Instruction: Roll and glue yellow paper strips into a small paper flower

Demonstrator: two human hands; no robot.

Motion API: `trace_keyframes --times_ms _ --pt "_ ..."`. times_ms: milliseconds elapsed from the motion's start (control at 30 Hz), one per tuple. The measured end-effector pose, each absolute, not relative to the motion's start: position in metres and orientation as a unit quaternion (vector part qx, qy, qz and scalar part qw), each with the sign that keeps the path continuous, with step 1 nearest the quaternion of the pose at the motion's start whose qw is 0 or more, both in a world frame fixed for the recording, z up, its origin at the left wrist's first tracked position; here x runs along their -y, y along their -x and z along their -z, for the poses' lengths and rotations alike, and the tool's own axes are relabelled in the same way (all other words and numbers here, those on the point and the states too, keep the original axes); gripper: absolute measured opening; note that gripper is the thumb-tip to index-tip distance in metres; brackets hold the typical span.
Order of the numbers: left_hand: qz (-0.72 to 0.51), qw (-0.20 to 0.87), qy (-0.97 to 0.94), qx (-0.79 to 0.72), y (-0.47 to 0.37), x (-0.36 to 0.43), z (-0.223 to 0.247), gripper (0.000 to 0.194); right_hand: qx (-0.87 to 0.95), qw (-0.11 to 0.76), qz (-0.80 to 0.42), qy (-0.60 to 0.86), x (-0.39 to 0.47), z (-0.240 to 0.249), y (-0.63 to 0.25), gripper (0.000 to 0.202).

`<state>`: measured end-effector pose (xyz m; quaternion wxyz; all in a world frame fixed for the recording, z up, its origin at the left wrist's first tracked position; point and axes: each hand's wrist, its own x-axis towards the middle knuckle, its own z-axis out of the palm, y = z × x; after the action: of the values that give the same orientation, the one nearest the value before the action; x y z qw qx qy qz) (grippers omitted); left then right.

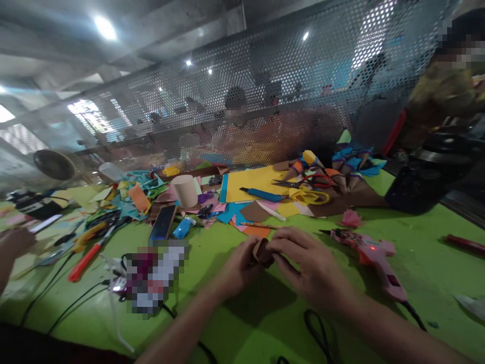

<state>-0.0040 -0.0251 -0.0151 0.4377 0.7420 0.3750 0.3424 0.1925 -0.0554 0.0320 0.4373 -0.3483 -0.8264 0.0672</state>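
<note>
Between my two hands, over the green table point(197, 303), is a small curled piece of brown paper point(262, 252). My left hand point(239, 268) pinches it from the left side. The fingers of my right hand point(303, 263) close on its right edge, with the thumb below. Right of my right hand lies a pink glue gun point(373, 255) with a red light on its body. A pink paper flower point(350, 218) rests just behind the glue gun. Beyond my hands are a blue cutter knife point(263, 194), scissors point(318, 181) with red handles, and sheets of coloured paper point(253, 184).
At left are a dark phone point(162, 223), an orange-handled tool point(85, 263), a power strip point(162, 278) and loose cables. A beige paper cylinder point(185, 191) stands among scraps. A black jug point(420, 174) is at right. Another person's hand point(15, 245) shows at far left. A perforated metal screen point(265, 101) stands behind.
</note>
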Motion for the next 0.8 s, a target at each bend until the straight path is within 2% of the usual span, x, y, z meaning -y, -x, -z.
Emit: trace_keyframes --times_ms 167,367,600,800 --pt "-0.347 0.433 -0.748 -0.363 0.001 0.021 0.017 0.013 0.825 0.457 -0.083 0.321 0.057 -0.033 -0.192 0.036" --pt "-0.329 0.486 -0.731 -0.348 0.002 0.026 0.019 0.012 0.785 0.489 -0.111 0.363 0.058 -0.035 -0.191 0.016" --pt "-0.335 0.505 -0.719 -0.341 0.002 0.030 0.011 0.012 0.819 0.456 0.024 0.347 0.057 -0.038 -0.195 0.016" --pt "-0.344 0.526 -0.704 -0.331 0.001 0.030 0.011 0.016 0.823 0.455 0.020 0.340 0.057 -0.038 -0.194 0.019"
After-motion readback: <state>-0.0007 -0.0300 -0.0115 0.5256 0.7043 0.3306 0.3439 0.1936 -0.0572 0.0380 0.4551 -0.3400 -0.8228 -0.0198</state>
